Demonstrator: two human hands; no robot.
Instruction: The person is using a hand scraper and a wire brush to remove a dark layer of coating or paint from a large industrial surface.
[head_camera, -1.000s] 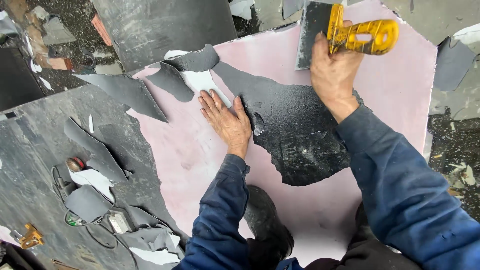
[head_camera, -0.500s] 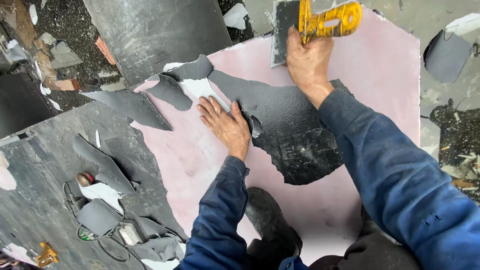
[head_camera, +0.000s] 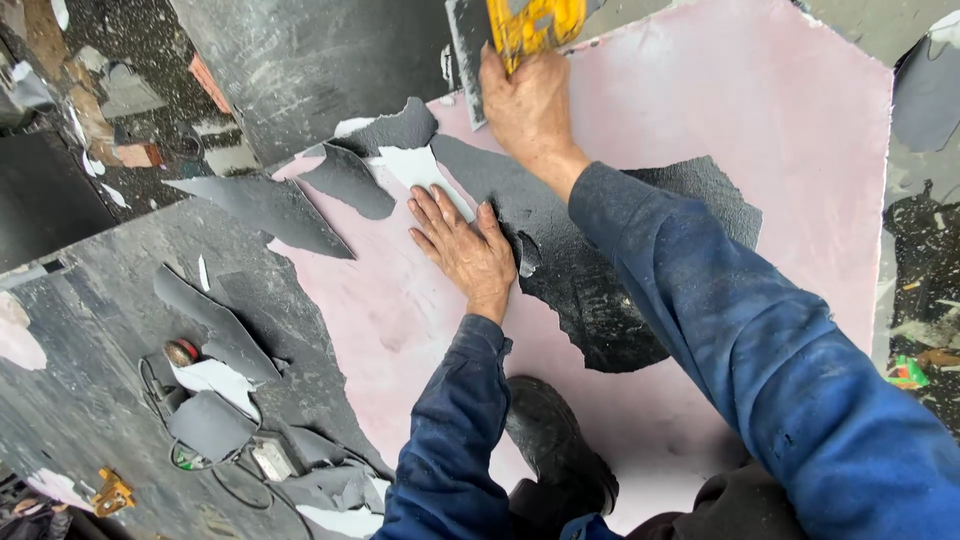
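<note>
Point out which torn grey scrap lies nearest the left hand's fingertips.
The small leaf-shaped dark grey scrap on the pink board, just up-left of the left hand; the larger scraps lie farther off.

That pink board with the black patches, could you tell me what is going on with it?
A person in blue sleeves leans over a pink board partly covered by a torn black coating. The right hand grips a yellow-handled scraper at the board's far edge. The left hand lies flat on the board beside the black layer. Peeled grey scraps lie to the left, and a dark shoe rests on the near part.
</note>
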